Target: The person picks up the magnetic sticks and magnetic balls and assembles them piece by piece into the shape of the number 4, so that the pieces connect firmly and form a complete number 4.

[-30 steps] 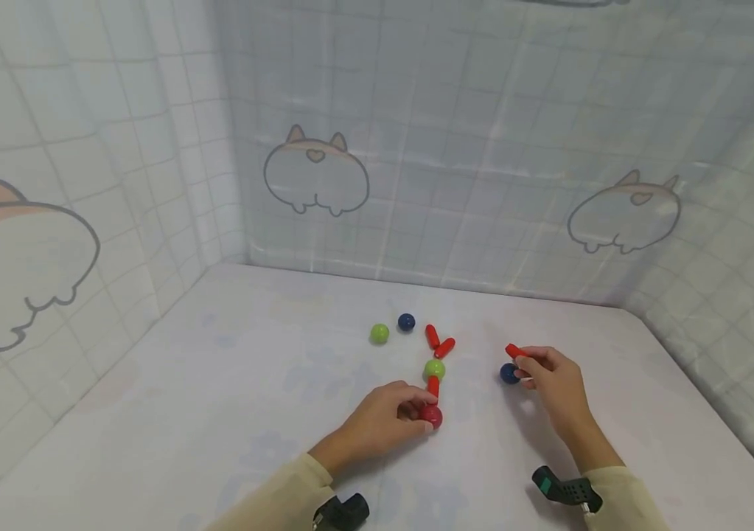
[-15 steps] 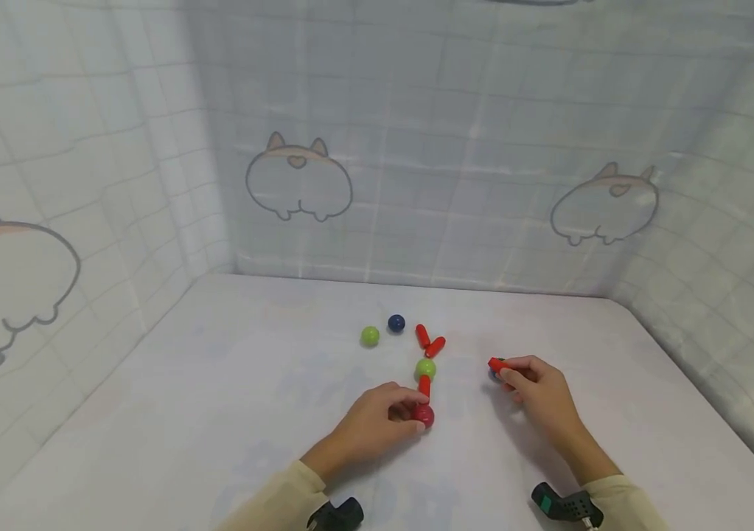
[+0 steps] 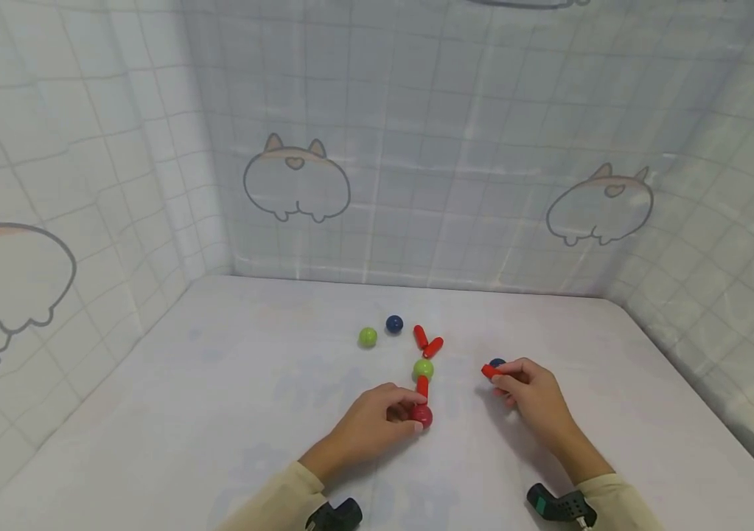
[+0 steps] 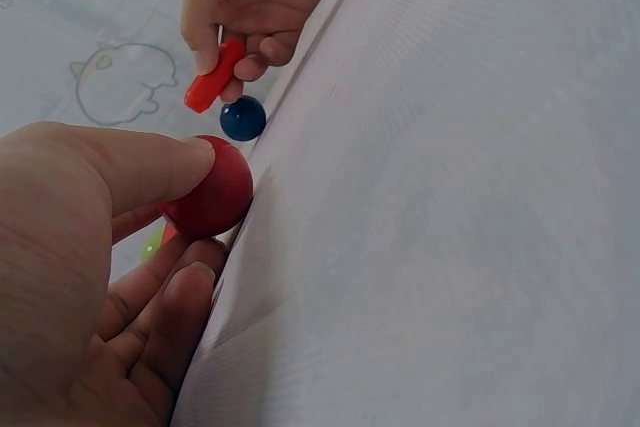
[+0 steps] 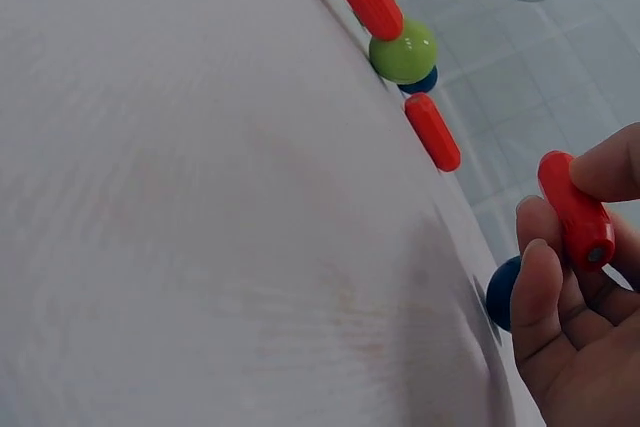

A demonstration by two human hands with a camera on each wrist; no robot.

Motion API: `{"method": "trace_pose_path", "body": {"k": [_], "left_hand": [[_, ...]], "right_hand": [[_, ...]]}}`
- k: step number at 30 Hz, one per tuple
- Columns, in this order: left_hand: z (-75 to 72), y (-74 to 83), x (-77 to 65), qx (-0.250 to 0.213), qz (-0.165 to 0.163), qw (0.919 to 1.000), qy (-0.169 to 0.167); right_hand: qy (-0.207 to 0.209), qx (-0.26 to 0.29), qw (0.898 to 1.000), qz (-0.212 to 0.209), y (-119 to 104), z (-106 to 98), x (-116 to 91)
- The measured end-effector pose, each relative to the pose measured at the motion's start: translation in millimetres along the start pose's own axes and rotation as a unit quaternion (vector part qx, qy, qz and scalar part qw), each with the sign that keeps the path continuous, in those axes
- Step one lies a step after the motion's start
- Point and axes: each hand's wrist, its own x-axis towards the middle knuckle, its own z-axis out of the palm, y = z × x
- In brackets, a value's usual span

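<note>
My left hand pinches a glossy red ball between thumb and fingers at the tabletop. Beyond that ball lies a short red rod, in line with a light green ball; the three form a row. To the right, my right hand pinches another red rod between thumb and fingers. A small grey disc shows in the end of this rod. Right behind it, close to the fingers, is a dark blue ball, partly hidden by the hand and rod in the head view.
Farther back on the white tabletop lie a second green ball, a second blue ball and two loose red rods, their ends close together. White grid-patterned curtains enclose the back and sides.
My right hand has brought its red rod left and toward me, from behind the blue ball to in front of it. The left hand keeps its hold. The head view has shifted slightly.
</note>
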Motion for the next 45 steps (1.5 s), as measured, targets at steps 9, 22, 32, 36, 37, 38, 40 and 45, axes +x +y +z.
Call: {"method": "trace_pose_path", "body": {"k": [9,22,32,36,37,38,40,45], "left_hand": [[-0.8,2.1,-1.5,-0.001,0.013,0.9999,-0.003],[-0.1,4.7,-1.7,-0.004,-0.004,1.0000,-0.001],[-0.9,6.6,-1.8,-0.008,-0.013,0.9999,-0.003],[-1.2,6.0,-1.4,-0.009,-0.009,0.9999,-0.002],[-1.2,5.7,-1.4,-0.008,-0.008,0.9999,-0.001],[-1.2,5.4,-1.3,-0.007,-0.007,0.9999,-0.001],[-1.0,5.1,-1.4,-0.007,-0.005,1.0000,-0.001],[-0.9,4.0,-0.5,-0.007,0.002,1.0000,0.000]], "right_hand": [[-0.028,-0.002,1.000,-0.006,-3.2,2.4,-3.1],[-0.049,-0.049,0.998,0.000,-7.0,6.9,-3.8],[-0.068,-0.054,0.996,-0.008,-7.3,11.4,-3.0],[-0.077,-0.046,0.996,-0.015,-6.7,11.4,-3.6],[-0.080,-0.043,0.996,-0.016,-6.9,11.6,-4.0],[-0.084,-0.039,0.996,-0.018,-7.1,12.1,-4.3],[-0.094,-0.033,0.995,-0.022,-7.5,13.1,-5.5],[-0.107,-0.026,0.993,-0.028,-9.4,17.1,-7.8]]}}
